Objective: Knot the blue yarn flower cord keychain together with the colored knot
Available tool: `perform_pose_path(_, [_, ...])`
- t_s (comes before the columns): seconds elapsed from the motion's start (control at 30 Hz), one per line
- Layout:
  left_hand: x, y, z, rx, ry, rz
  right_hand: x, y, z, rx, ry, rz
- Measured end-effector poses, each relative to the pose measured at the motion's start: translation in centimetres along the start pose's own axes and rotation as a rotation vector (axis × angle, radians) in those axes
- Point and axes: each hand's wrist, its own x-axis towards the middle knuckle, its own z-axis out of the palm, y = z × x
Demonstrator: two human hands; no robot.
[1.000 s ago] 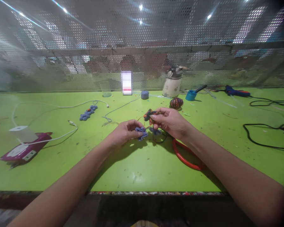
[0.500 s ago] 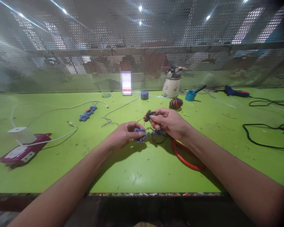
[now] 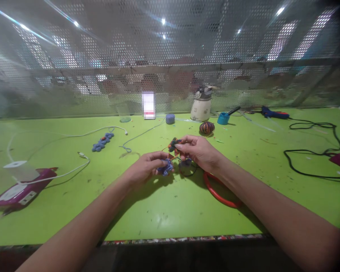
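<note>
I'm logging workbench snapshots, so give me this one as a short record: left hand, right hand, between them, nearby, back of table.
left hand: left hand pinching a purple knitted piece
right hand: right hand holding a dark and orange knitted piece
between them: thin orange yarn
nearby: red ring, partly under the right forearm; purple flower strip; multicolored yarn ball
back of table: upright phone-like screen, blurred; small purple yarn roll; pale jug with dark top; blue tape roll
</note>
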Motion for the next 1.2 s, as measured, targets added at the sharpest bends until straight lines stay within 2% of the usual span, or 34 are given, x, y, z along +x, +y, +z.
perform_pose_path(0.2, [0.25,-0.49,-0.61,0.128,0.006,0.034,-0.05,0.10,-0.07,-0.009,-0.014,0.010])
perform_pose_path(0.4, [0.14,-0.10,-0.32,0.062,-0.021,0.061,-0.08,0.20,0.00,0.029,-0.042,0.016])
perform_pose_path(0.83, [0.09,-0.21,-0.26,-0.080,0.046,0.093,-0.07,0.32,-0.15,0.031,-0.054,0.026])
perform_pose_path(1.2, [0.13,0.16,-0.10,-0.068,0.025,0.094,0.10,0.54,-0.19,0.050,-0.058,0.033])
